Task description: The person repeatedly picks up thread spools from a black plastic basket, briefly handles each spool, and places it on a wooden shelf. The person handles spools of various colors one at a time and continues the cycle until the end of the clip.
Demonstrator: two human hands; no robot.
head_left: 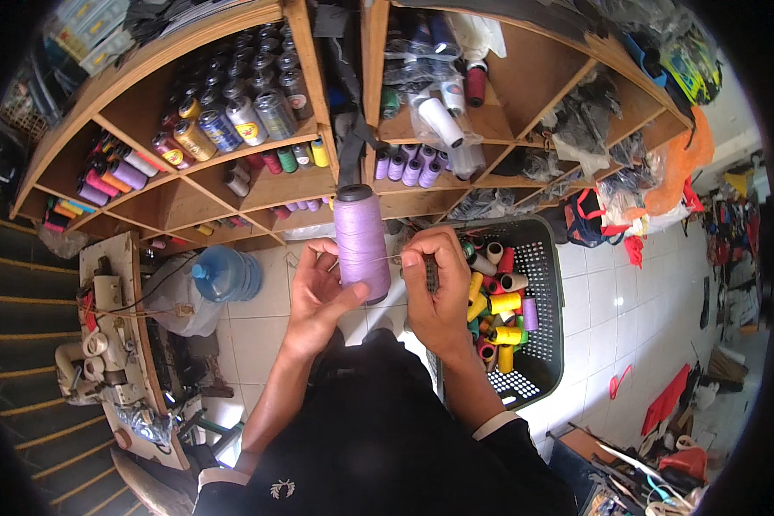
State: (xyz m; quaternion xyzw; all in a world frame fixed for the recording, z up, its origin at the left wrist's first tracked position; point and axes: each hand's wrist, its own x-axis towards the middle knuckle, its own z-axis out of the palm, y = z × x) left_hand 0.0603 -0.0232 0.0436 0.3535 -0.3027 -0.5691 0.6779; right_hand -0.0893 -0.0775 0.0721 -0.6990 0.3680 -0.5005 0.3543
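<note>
A large lilac thread spool (pixel 361 245) with a black top stands nearly upright in front of me. My left hand (pixel 325 288) grips it low down, thumb across its front and fingers behind. To its right, my right hand (pixel 439 279) is closed in a pinch on the loose thread (pixel 391 258) that runs from the spool. Beside my right forearm, a dark perforated basket (pixel 546 301) holds many spools in yellow, red, white and green, with a smaller lilac spool (pixel 530 315) among them.
Ahead stands a wooden shelf (pixel 206 193) whose compartments hold thread spools and plastic bags. A blue water jug (pixel 225 273) is on the tiled floor at left, near a sewing machine (pixel 103 344) on its table. Red cloth (pixel 666 400) lies on the floor at right.
</note>
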